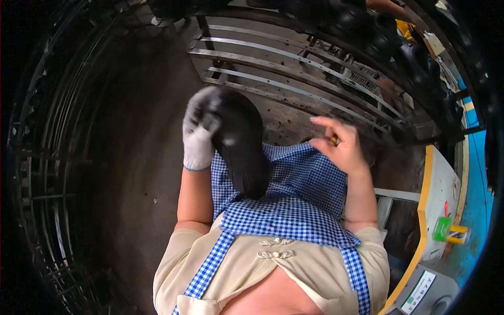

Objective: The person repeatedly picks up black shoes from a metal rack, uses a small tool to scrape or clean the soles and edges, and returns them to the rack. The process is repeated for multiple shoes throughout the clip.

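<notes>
My left hand (202, 123), in a white glove with dark, soiled fingers, grips a black boot-shaped piece (244, 142) by its upper left side. The piece is held up in front of my apron, rounded at its far end and narrower toward my body; motion blurs it and the glove. My right hand (341, 144) is bare and raised to the right of it, not touching it. Its thumb and forefinger are apart, while the other fingers curl round a small yellow thing (334, 140), mostly hidden. A blue-and-white checked apron (304, 173) hangs below both hands.
Ahead stands a metal rack (294, 65) with long bars; dark rounded pieces (346, 21) line its top right. At right are a yellow-edged white panel (433, 194), a green-and-yellow roll (450, 231) and a grey device (428, 291). Another rack (52, 194) stands left.
</notes>
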The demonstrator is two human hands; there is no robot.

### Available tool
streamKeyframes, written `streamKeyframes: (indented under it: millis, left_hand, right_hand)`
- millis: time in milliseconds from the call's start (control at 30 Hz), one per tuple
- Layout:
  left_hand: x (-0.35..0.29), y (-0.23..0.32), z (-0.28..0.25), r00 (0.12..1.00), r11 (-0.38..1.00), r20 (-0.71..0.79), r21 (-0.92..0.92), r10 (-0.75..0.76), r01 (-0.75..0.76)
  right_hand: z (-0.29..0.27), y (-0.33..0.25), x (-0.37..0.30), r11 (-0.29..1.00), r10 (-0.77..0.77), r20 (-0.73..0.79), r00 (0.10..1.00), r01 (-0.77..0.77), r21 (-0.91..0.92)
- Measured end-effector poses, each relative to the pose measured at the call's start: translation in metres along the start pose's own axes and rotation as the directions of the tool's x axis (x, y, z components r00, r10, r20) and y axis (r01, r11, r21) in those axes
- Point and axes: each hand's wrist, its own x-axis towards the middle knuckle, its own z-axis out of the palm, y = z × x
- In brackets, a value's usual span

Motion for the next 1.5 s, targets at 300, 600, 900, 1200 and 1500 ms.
streamKeyframes:
  millis: [300, 600, 900, 1200, 1500]
  left_hand:
    - [0.022, -0.051, -0.042, 0.909, 0.744, -0.229, -0.657, -0.349, 0.120]
    - [0.007, -0.079, -0.046, 0.866, 0.752, -0.068, -0.532, -0.495, 0.388]
    - [-0.043, -0.098, -0.032, 0.653, 0.536, 0.137, -0.459, -0.745, 0.708]
    - [-0.048, -0.103, -0.046, 0.668, 0.626, -0.002, -0.352, -0.744, 0.696]
    - [-0.009, -0.065, -0.030, 0.872, 0.780, 0.096, -0.408, -0.480, 0.475]
  right_hand:
    - [0.081, 0.014, -0.045, 0.991, -0.127, -0.098, 0.987, 0.132, 0.038]
    - [0.047, -0.019, -0.014, 0.848, -0.105, -0.124, 0.987, 0.154, 0.507]
    - [0.035, -0.012, 0.010, 0.582, 0.183, -0.159, 0.970, 0.023, 0.813]
    - [0.024, -0.001, 0.012, 0.544, 0.266, -0.047, 0.963, -0.110, 0.832]
    - [-0.018, 0.004, 0.006, 0.436, 0.395, 0.294, 0.870, -0.460, 0.774]
